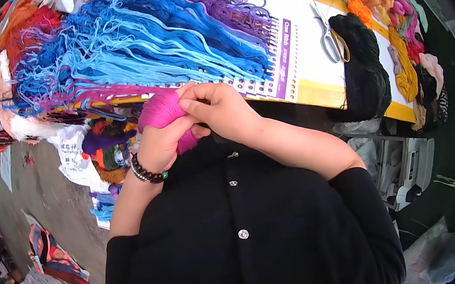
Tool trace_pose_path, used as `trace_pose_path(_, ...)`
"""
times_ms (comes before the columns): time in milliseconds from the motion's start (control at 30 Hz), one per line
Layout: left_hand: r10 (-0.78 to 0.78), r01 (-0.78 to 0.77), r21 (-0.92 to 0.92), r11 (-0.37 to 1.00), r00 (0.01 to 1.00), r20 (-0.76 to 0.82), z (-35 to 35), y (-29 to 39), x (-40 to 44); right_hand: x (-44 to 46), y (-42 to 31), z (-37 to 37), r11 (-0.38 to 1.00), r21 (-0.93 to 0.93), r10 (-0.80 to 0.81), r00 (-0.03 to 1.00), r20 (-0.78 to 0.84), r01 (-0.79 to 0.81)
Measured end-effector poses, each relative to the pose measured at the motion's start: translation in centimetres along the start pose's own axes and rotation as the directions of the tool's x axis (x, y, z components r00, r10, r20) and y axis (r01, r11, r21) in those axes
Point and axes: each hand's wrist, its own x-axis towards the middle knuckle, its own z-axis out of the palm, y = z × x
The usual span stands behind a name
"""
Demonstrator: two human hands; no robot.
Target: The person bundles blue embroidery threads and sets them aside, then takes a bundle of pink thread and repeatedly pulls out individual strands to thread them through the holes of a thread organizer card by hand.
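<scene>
A bundle of bright pink thread (160, 109) is gripped in my left hand (165, 143), which wears a dark beaded bracelet. My right hand (217, 108) meets it at the bundle's right side, thumb and fingertips pinched together; what lies between them is too small to make out. Both hands are in front of my chest, by the table's near edge. Just beyond them, blue, purple and magenta threads (167, 46) lie fanned out, fixed to a white card with punched holes and a purple printed strip (284, 55).
Scissors (329, 40) lie right of the card, beside a black thread bundle (361, 65). Coloured skeins (403, 68) cover the table's right end. More yarn is heaped at the left. A white machine (411, 168) stands below right, and printed plastic (75, 157) hangs below left.
</scene>
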Motion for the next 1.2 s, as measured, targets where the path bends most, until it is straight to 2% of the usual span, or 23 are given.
trace_pose_path(100, 0.051, -0.05, 0.019, 0.999, 0.999, -0.015, -0.2, -0.3, -0.4, -0.1, 0.7, -0.2, 1.0, 0.019, 0.009, 1.0, 0.01, -0.01)
trace_pose_path(167, 0.008, -0.013, 0.136, 0.991, 0.999, 0.04, -1.2, 0.4, -0.8, 0.0, 1.0, 0.0, 0.988, 0.09, -0.121, 0.992, -0.034, 0.123)
trace_pose_path(300, 0.092, -0.093, 0.1, 0.991, 0.996, 0.011, -1.2, 0.2, -0.8, -0.1, 0.8, 0.2, 0.983, 0.114, -0.14, 0.988, -0.057, 0.146)
trace_pose_path(433, 0.066, -0.066, 0.001, 0.998, 0.997, -0.026, -1.3, -0.2, -0.7, 0.0, 1.4, -0.4, 0.971, 0.213, -0.109, 0.994, -0.007, 0.108)
trace_pose_path(500, 0.133, -0.133, -0.01, 0.991, 0.991, 0.015, -1.9, -0.7, -0.8, -0.3, 1.5, -1.4, 0.879, 0.426, -0.211, 0.976, -0.059, 0.216)
trace_pose_path(533, 0.114, -0.116, -0.024, 0.993, 0.991, -0.065, -2.5, -0.3, -1.1, -1.1, 0.3, -3.4, 0.834, 0.535, -0.175, 0.984, 0.026, 0.135)
trace_pose_path(567, 0.173, -0.175, -0.123, 0.977, 0.984, -0.033, -3.9, 0.0, -1.4, -2.4, -1.7, -4.8, 0.742, 0.658, -0.192, 0.981, 0.023, 0.13)
trace_pose_path(600, 0.181, -0.197, -0.19, 0.962, 0.978, -0.099, -5.7, 0.7, -1.8, -4.1, -3.4, -7.1, 0.715, 0.661, -0.292, 0.956, -0.015, 0.228)
trace_pose_path(633, 0.182, -0.22, -0.255, 0.941, 0.969, -0.166, -7.7, 1.6, -2.3, -6.6, -6.0, -9.3, 0.715, 0.632, -0.212, 0.955, -0.208, 0.297)
trace_pose_path(667, 0.23, -0.278, -0.378, 0.883, 0.959, -0.166, -9.5, 2.9, -2.8, -8.2, -7.1, -14.0, 0.782, 0.46, -0.353, 0.907, -0.229, 0.42)
trace_pose_path(700, 0.232, -0.354, -0.359, 0.863, 0.911, -0.342, -11.5, 4.3, -3.7, -9.9, -8.7, -17.4, 0.838, 0.234, -0.357, 0.82, -0.448, 0.493)
trace_pose_path(733, 0.338, -0.391, -0.397, 0.83, 0.92, -0.2, -14.8, 4.8, -4.8, -11.7, -9.6, -20.8, 0.853, -0.164, -0.494, 0.666, -0.559, 0.495)
trace_pose_path(767, 0.366, -0.419, -0.404, 0.813, 0.908, -0.203, -16.3, 5.7, -5.7, -12.6, -9.9, -23.8, 0.767, -0.623, -0.642, 0.197, -0.741, 0.154)
trace_pose_path(800, 0.361, -0.399, -0.332, 0.855, 0.916, -0.173, -16.0, 6.3, -6.1, -14.5, -9.5, -26.9, 0.579, -0.803, -0.794, 0.125, -0.595, -0.143)
trace_pose_path(867, 0.323, -0.347, -0.193, 0.918, 0.935, -0.144, -14.6, 6.1, -5.5, -12.8, -9.4, -23.7, 0.483, -0.869, -0.86, 0.132, -0.494, -0.103)
trace_pose_path(900, 0.285, -0.29, -0.153, 0.945, 0.957, -0.057, -12.9, 5.3, -4.2, -10.4, -9.1, -18.2, 0.536, -0.825, -0.796, 0.221, -0.564, -0.176)
trace_pose_path(933, 0.184, -0.198, -0.116, 0.973, 0.975, -0.121, -10.6, 4.5, -3.0, -8.6, -7.0, -16.6, 0.62, -0.781, -0.671, 0.468, -0.576, -0.072)
trace_pose_path(967, 0.096, -0.101, -0.029, 0.994, 0.986, -0.134, -7.5, 4.3, -1.7, -7.1, -5.9, -13.5, 0.669, -0.727, -0.421, 0.727, -0.542, -0.154)
trace_pose_path(1000, 0.033, -0.031, 0.043, 0.999, 0.998, -0.06, -5.8, 3.6, -0.4, -4.8, -4.4, -11.0, 0.733, -0.669, -0.217, 0.89, -0.401, -0.123)
trace_pose_path(1033, -0.034, 0.031, 0.16, 0.987, 0.999, 0.013, -4.3, 3.1, 0.7, -2.9, -1.2, -9.8, 0.58, -0.813, -0.351, 0.918, -0.184, 0.058)
trace_pose_path(1067, -0.016, 0.022, 0.194, 0.981, 0.999, -0.028, -2.9, 2.1, 1.8, -1.2, 0.4, -8.1, 0.578, -0.814, -0.342, 0.923, -0.178, 0.058)
trace_pose_path(1133, -0.159, 0.173, 0.137, 0.975, 0.981, -0.108, -2.3, 0.9, 3.7, 1.1, 1.7, -6.7, 0.614, -0.789, -0.139, 0.978, -0.157, -0.04)
trace_pose_path(1200, -0.271, 0.292, 0.115, 0.95, 0.947, -0.171, -2.5, -0.3, 5.0, 2.7, 3.2, -7.0, 0.646, -0.756, -0.056, 0.981, -0.188, -0.108)
